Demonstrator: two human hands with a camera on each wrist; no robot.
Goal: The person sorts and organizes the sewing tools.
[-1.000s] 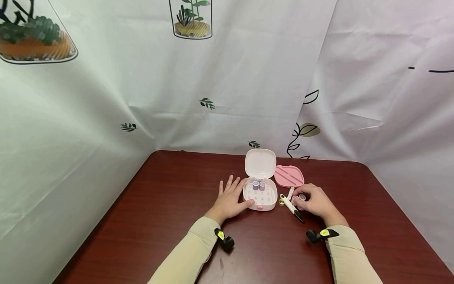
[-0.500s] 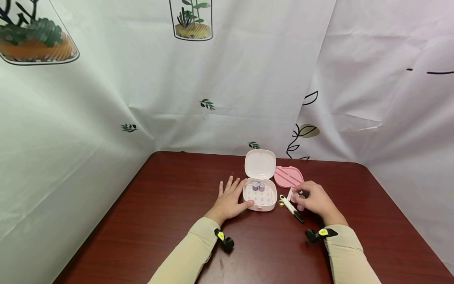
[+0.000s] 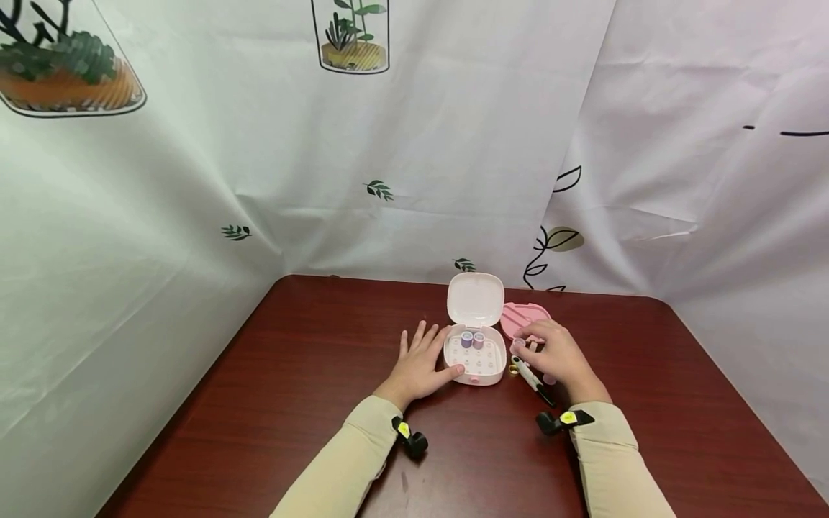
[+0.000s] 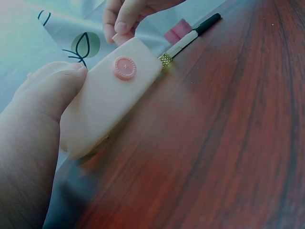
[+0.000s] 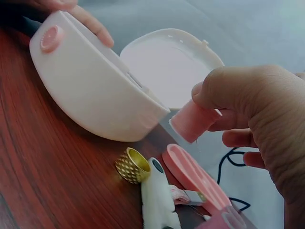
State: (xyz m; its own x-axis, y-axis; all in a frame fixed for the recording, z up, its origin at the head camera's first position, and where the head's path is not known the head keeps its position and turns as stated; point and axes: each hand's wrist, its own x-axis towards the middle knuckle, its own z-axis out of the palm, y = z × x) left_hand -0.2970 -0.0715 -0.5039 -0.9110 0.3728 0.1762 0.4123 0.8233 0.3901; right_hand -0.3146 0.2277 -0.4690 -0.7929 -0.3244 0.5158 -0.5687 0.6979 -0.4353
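The pink spool is pinched between the thumb and fingers of the right hand, tilted, held clear of the surface just beside the right side of the white box. The left hand has its fingers straight and spread, touching the left side of the box, with its thumb at the front rim. The lid stands open at the back, and two purplish spools sit side by side in the box's back row. Below the right hand lie a gold thimble and a pen-shaped tool, white with a black end; behind these is a pink tray. Another pink spool lies beside the tool. A small piece near them may be a clip, though it is blurred.
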